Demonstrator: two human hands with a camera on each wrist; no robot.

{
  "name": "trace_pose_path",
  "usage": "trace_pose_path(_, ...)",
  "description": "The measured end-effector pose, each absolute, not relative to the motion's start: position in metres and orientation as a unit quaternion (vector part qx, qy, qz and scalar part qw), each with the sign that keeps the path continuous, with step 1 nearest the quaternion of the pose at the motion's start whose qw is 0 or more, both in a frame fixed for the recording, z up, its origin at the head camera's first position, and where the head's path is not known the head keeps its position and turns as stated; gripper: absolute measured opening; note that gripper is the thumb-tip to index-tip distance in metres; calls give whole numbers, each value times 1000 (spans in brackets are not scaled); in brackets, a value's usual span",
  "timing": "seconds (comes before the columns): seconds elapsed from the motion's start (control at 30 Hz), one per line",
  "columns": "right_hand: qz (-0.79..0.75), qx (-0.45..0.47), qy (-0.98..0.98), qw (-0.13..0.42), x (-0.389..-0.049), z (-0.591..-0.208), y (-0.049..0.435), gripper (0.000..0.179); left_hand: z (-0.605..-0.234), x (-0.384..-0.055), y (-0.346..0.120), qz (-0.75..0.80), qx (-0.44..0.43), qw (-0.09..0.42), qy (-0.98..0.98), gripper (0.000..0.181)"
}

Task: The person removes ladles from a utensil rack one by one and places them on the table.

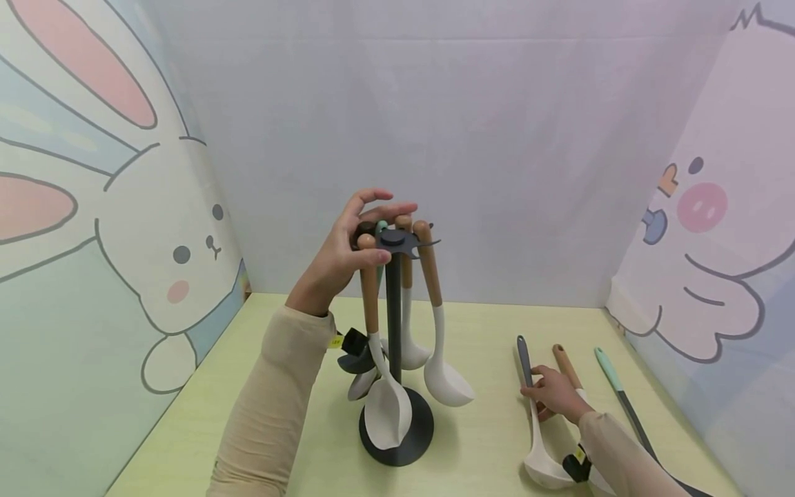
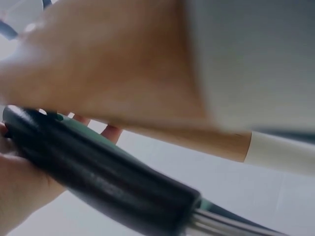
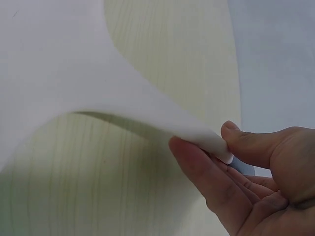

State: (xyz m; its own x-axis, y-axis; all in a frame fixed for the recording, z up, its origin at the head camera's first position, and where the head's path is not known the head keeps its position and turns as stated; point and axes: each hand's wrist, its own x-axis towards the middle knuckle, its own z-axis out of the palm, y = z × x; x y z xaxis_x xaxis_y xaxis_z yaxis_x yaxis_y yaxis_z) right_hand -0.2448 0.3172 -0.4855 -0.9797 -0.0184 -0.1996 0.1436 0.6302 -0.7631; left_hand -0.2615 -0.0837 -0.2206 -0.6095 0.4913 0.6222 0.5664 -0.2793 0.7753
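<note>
A black rotating utensil rack (image 1: 394, 310) stands upright on the table. My left hand (image 1: 341, 252) grips its top, thumb in front and fingers reaching behind. Hanging around it are several utensils, among them a white ladle (image 1: 448, 385) and a white spouted spoon (image 1: 388, 414) with wooden handles. In the left wrist view a black handle (image 2: 103, 172) with a metal shaft hangs close to the hand. At the right, my right hand (image 1: 554, 393) pinches a white ladle with a grey handle (image 1: 524, 359) between thumb and fingers. In the right wrist view its white shaft (image 3: 197, 135) lies between them.
Beside the right hand lie a wooden-handled utensil (image 1: 566, 364), partly hidden by that arm, and a green-handled utensil (image 1: 609, 369) with a dark shaft. Cartoon-printed side walls (image 1: 155, 241) and a plain back wall (image 1: 528, 172) enclose the table (image 1: 484, 345).
</note>
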Motion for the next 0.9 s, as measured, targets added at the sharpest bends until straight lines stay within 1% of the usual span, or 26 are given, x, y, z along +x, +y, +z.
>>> trace_pose_path(0.53,-402,27,908,112,-247,-490,324,63,-219,-263,-84,-666,-448,20,-596,70)
trace_pose_path(0.73,-402,20,908,115,-246,-491,326,63,-219,-263,-84,-664,-449,19,-598,70)
trace_pose_path(0.9,-408,17,905,120,-247,-494,329,58,-218,-263,-84,-663,-447,18,-600,70)
